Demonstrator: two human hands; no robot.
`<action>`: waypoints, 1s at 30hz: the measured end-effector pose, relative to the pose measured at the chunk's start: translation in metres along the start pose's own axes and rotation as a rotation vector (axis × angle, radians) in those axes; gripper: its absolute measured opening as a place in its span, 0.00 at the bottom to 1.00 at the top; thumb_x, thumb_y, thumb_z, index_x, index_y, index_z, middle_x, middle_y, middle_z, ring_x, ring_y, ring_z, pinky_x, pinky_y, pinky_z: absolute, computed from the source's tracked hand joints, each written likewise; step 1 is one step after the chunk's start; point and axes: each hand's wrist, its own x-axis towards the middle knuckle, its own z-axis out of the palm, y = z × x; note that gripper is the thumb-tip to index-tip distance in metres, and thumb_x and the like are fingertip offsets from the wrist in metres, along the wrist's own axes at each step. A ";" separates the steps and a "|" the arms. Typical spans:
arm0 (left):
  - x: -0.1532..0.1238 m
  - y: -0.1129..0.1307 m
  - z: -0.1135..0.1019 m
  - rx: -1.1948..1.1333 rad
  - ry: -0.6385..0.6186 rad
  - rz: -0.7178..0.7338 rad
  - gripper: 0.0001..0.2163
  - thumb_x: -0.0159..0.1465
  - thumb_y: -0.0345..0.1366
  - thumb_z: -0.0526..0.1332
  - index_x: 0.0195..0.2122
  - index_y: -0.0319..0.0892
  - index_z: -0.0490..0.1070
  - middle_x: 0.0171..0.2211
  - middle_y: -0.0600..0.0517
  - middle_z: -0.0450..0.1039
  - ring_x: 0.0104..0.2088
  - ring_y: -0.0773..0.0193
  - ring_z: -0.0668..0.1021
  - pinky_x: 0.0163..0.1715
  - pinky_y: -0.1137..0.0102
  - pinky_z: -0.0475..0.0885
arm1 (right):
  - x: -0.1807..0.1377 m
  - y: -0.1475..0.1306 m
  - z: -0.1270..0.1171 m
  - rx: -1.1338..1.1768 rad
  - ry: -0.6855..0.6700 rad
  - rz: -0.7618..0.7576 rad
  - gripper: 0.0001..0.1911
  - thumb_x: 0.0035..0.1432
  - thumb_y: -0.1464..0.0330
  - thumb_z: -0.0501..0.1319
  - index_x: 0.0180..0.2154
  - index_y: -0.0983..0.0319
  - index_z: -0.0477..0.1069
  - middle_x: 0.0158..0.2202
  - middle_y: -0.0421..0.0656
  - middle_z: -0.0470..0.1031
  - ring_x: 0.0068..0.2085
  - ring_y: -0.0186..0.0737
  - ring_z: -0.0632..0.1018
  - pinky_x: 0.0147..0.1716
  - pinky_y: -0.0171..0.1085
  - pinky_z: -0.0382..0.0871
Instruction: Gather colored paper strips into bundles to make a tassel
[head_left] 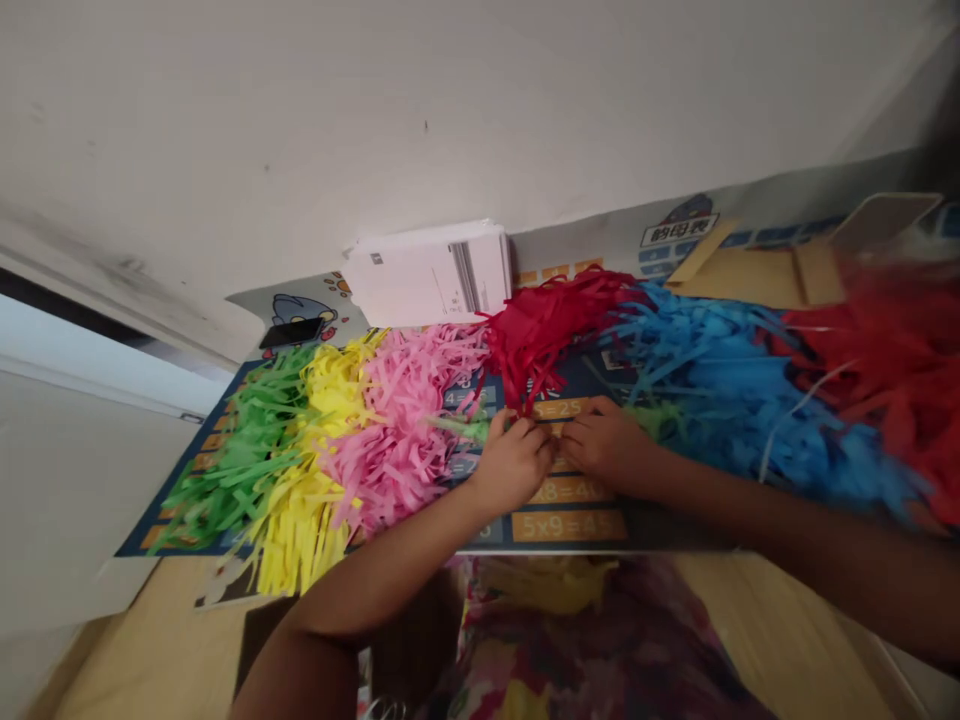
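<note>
My left hand point(512, 462) and my right hand point(609, 441) meet at the middle of a dark blue multiplication mat point(570, 525). Both hands are curled, fingers pinched together near a small strip of paper that is too small to name. A light green strip point(457, 427) lies just left of my left hand. Heaps of cut paper strips surround the hands: green strips point(247, 450), yellow strips point(315, 480), pink strips point(405, 420), red strips point(547, 330) and blue strips point(720, 390).
A white stack of papers point(431, 275) leans at the wall behind the heaps. A black phone point(291, 332) lies at the back left. Brown cardboard point(757, 270) sits at the back right, with another blurred red heap point(900, 370) far right.
</note>
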 end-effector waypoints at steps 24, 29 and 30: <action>-0.013 0.079 -0.063 -0.908 0.583 -0.589 0.04 0.64 0.31 0.64 0.34 0.42 0.80 0.32 0.49 0.80 0.34 0.64 0.81 0.36 0.70 0.75 | -0.033 -0.080 -0.026 1.757 0.553 0.756 0.15 0.41 0.60 0.76 0.30 0.58 0.77 0.24 0.37 0.72 0.22 0.33 0.71 0.21 0.32 0.66; -0.015 0.075 -0.056 -1.022 0.569 -0.570 0.03 0.62 0.31 0.67 0.35 0.42 0.81 0.32 0.48 0.80 0.34 0.64 0.80 0.36 0.71 0.75 | -0.036 -0.081 -0.025 1.473 0.704 0.591 0.05 0.50 0.64 0.71 0.27 0.56 0.78 0.29 0.39 0.74 0.29 0.35 0.75 0.28 0.33 0.70; -0.015 0.073 -0.054 -1.046 0.557 -0.582 0.03 0.62 0.32 0.67 0.35 0.42 0.81 0.32 0.49 0.80 0.34 0.64 0.80 0.36 0.71 0.75 | -0.035 -0.077 -0.028 1.399 0.711 0.563 0.05 0.52 0.65 0.70 0.27 0.56 0.78 0.28 0.39 0.74 0.30 0.36 0.75 0.29 0.34 0.70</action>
